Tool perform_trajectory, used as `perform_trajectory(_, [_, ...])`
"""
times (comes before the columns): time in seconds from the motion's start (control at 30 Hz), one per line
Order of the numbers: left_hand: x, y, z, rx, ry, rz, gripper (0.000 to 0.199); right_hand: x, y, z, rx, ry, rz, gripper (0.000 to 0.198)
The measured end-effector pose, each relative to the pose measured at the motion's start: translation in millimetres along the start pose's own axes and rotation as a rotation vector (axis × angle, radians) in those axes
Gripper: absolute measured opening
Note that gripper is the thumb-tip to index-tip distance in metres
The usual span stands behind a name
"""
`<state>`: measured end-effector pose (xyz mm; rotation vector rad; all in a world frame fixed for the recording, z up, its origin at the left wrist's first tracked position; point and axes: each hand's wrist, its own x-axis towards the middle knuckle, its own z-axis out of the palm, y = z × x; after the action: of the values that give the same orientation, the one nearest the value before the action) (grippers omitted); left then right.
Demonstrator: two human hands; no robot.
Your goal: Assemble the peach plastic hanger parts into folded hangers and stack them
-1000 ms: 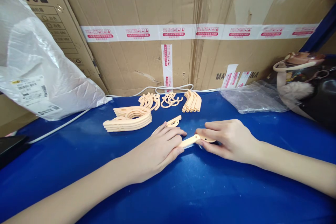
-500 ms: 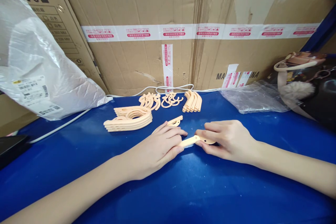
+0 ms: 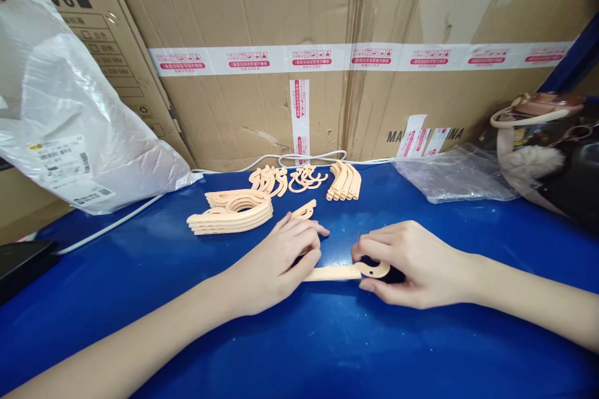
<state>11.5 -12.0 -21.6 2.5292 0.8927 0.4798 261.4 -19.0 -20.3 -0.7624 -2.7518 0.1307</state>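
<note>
My left hand (image 3: 281, 268) is closed round a beige plastic folding hanger (image 3: 330, 274), whose straight arm sticks out from under the fingers to the right. A short curved piece (image 3: 379, 270) joins the end of that arm. My right hand (image 3: 412, 265) curls around this curved piece, index finger behind it and thumb in front. The grip there looks loose. Just behind my left hand another beige hanger part (image 3: 305, 209) shows, partly covered by the fingers.
Behind my left hand is a stack of beige hanger bodies (image 3: 231, 218). Farther back lie curved pieces (image 3: 268, 179), hooks (image 3: 306, 178) and a bundle of arms (image 3: 344, 181). A white plastic parcel (image 3: 93, 118), a clear bag (image 3: 453, 174), a white cable (image 3: 112, 224) and cardboard boxes (image 3: 262, 118) surround them.
The hanger has come closer to me and now lies more level. The curved piece has swung at its joint, and my right hand's fingers have spread further around it.
</note>
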Motion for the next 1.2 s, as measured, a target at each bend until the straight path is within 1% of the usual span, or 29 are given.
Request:
perform_trajectory(0.07, [0, -2, 2, -0.027, 0.059, -0.03, 0.013, 0, -4, -3, 0.069, -0.037, -0.019, 0.009])
perform_trajectory(0.17, [2, -8, 4, -0.076, 0.143, -0.034, 0.025, 3, -7, -6, 0.132, -0.052, -0.046, 0.007])
perform_trajectory(0.33, [3, -16, 4, -0.11, 0.199, -0.023, 0.03, 4, -7, -12, 0.193, -0.047, -0.015, 0.012])
perform_trajectory(0.43, [3, -19, 4, -0.123, 0.223, -0.023, 0.027, 2, -4, -15, 0.199, -0.063, -0.008, 0.015])
perform_trajectory(0.57, [3, -19, 4, -0.12, 0.259, -0.021, 0.017, 1, 0, -18, 0.237, -0.09, 0.012, 0.018])
perform_trajectory(0.67, [4, -18, 3, -0.096, 0.262, -0.051, 0.015, 0, -4, -19, 0.333, -0.118, 0.02, 0.021])
perform_trajectory(0.8, [4, -17, 2, -0.07, 0.239, -0.107, 0.023, -1, -15, -19, 0.445, -0.164, 0.017, 0.03])
perform_trajectory(0.83, [4, -17, 2, -0.066, 0.233, -0.109, 0.023, -1, -18, -18, 0.447, -0.158, 0.018, 0.026])
perform_trajectory(0.9, [4, -17, 2, -0.058, 0.227, -0.105, 0.023, 0, -23, -14, 0.424, -0.125, 0.019, 0.014])
perform_trajectory(0.93, [4, -16, 2, -0.052, 0.229, -0.103, 0.023, 0, -25, -13, 0.413, -0.11, 0.018, 0.013])
perform_trajectory(1.07, [4, -15, 2, -0.036, 0.259, -0.101, 0.022, 0, -31, -9, 0.441, -0.095, 0.032, 0.016])
perform_trajectory(1.2, [3, -13, 1, -0.06, 0.273, -0.113, 0.018, -2, -31, -13, 0.484, -0.145, 0.066, 0.033])
